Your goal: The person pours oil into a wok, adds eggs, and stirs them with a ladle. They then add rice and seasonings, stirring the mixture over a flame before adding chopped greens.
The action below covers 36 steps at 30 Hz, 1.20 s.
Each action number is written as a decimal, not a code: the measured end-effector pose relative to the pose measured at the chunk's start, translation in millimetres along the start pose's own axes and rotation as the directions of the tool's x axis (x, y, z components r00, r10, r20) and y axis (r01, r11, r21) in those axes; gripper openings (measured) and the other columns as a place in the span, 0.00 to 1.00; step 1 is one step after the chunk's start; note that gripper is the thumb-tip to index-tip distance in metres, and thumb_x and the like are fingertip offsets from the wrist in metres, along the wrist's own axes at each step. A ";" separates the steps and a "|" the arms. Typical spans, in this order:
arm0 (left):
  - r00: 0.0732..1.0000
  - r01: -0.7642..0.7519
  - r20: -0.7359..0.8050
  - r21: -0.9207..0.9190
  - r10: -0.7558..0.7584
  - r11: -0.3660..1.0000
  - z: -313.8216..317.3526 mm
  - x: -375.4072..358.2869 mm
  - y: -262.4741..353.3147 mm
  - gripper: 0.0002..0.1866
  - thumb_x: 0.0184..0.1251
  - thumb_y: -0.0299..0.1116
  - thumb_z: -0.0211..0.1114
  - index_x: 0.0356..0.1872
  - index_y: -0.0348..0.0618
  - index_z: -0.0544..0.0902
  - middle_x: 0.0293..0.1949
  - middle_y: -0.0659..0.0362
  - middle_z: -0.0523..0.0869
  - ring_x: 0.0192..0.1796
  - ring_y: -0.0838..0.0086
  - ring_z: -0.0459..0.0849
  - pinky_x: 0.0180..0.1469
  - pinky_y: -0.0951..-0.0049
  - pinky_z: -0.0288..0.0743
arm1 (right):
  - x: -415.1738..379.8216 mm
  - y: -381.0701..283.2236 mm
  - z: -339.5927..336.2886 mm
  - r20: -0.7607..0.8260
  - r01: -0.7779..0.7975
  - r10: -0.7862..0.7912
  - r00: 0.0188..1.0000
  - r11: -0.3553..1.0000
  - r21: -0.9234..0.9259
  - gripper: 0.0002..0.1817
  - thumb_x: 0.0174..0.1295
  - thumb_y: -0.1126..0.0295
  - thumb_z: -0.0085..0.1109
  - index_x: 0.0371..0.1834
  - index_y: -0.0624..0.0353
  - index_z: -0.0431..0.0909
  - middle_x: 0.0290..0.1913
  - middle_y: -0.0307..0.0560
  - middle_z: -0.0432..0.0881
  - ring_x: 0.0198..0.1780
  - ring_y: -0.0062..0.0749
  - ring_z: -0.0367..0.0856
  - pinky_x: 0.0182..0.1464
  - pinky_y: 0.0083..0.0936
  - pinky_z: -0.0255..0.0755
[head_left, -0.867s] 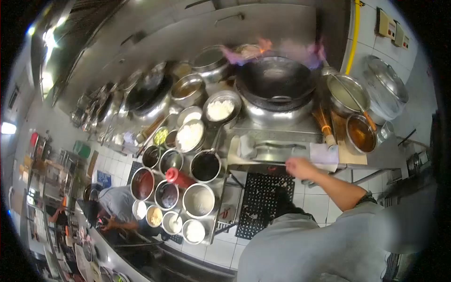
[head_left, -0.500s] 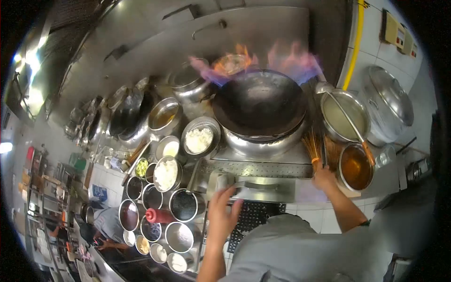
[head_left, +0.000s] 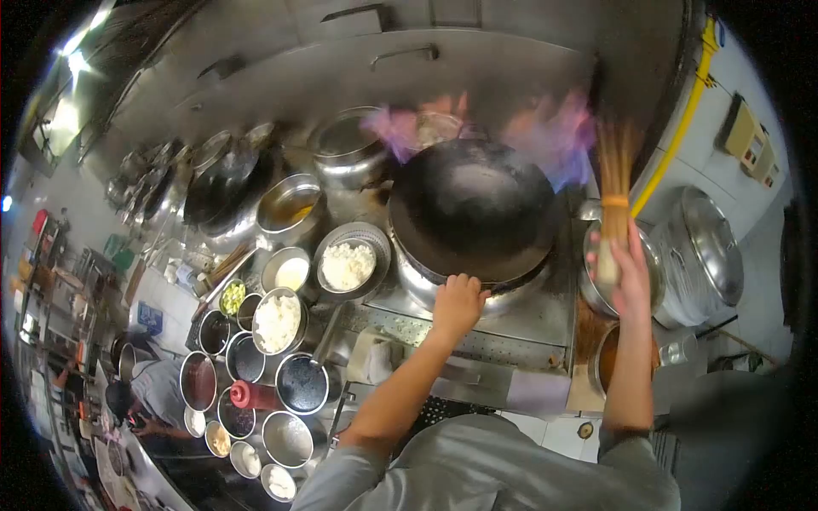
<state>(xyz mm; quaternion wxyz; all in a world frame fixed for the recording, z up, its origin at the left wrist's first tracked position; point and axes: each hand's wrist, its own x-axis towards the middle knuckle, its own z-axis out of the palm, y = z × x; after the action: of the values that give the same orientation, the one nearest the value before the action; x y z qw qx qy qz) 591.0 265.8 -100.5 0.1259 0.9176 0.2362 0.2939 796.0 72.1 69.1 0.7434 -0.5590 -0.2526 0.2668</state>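
Observation:
A large black wok (head_left: pixel 469 209) sits over the burner, and flames rise behind its far rim. My left hand (head_left: pixel 460 304) is closed at the wok's near edge, with its fingers curled over the rim. Raised to the right of the wok, my right hand (head_left: pixel 629 268) grips a bamboo wok brush (head_left: pixel 615 166) by its pale handle end, bristles pointing up. An orange band goes round the brush. Behind that hand stands a pot of cloudy liquid (head_left: pixel 652 255), partly hidden by it.
Left of the wok are a bowl of white rice (head_left: pixel 348 266) in a strainer, a pot of oil (head_left: pixel 291 209) and several seasoning containers (head_left: pixel 302 383). A red squeeze bottle (head_left: pixel 254 395) lies among them. A lidded metal pot (head_left: pixel 703 255) stands right. Another person (head_left: pixel 170 392) is at far left.
My left hand has moved up and right from the counter front to the wok's rim. My right hand has lifted the wok brush from beside the stove.

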 end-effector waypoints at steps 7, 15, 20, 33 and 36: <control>0.998 0.021 -0.056 -0.090 -0.026 0.996 -56.0 -43.1 1.6 0.24 0.66 0.40 0.66 0.61 0.42 0.77 0.61 0.44 0.76 0.65 0.47 0.73 0.66 0.54 0.69 | 207.6 163.1 111.8 -0.009 -0.014 0.022 1.000 0.236 -0.972 0.38 0.65 0.54 0.56 0.79 0.45 0.58 0.54 0.68 0.82 0.53 0.64 0.82 0.57 0.49 0.75; 0.728 0.682 0.343 -0.282 -0.593 0.675 -216.9 -223.9 8.8 0.19 0.65 0.35 0.70 0.54 0.39 0.82 0.52 0.48 0.84 0.53 0.52 0.84 0.54 0.61 0.77 | 176.5 148.1 120.5 0.200 0.212 0.172 0.965 -0.058 -0.975 0.29 0.60 0.67 0.56 0.69 0.45 0.73 0.46 0.62 0.87 0.44 0.52 0.88 0.47 0.44 0.81; 0.739 0.673 0.240 -0.310 -0.629 0.672 -219.8 -233.4 4.3 0.18 0.66 0.34 0.69 0.53 0.38 0.82 0.51 0.47 0.85 0.51 0.51 0.85 0.52 0.62 0.78 | 169.9 200.8 144.6 0.061 0.059 0.084 0.995 0.027 -0.998 0.20 0.59 0.60 0.61 0.53 0.55 0.82 0.41 0.67 0.86 0.49 0.62 0.85 0.52 0.49 0.78; 0.823 0.566 0.326 -0.406 -0.465 0.717 -225.8 -212.4 -6.2 0.17 0.64 0.30 0.70 0.53 0.38 0.83 0.49 0.47 0.86 0.49 0.54 0.86 0.49 0.64 0.80 | 164.1 203.7 126.0 0.177 0.180 0.135 0.975 -0.005 -0.984 0.30 0.57 0.64 0.61 0.67 0.43 0.73 0.45 0.67 0.85 0.43 0.56 0.88 0.45 0.47 0.81; 0.849 0.520 0.357 -0.439 -0.389 0.733 -231.8 -204.9 -6.6 0.16 0.65 0.32 0.69 0.53 0.39 0.82 0.51 0.48 0.85 0.52 0.52 0.85 0.53 0.63 0.79 | 134.9 187.7 147.5 0.345 0.105 0.424 0.837 0.495 -0.863 0.37 0.57 0.61 0.67 0.73 0.40 0.68 0.40 0.62 0.86 0.35 0.48 0.85 0.38 0.39 0.80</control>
<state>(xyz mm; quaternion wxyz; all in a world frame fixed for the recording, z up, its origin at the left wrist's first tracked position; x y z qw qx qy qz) 303.2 188.9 -16.9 0.4650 0.7903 0.3493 0.1929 773.7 310.0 -65.2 0.2417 -0.7789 -0.4842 0.3168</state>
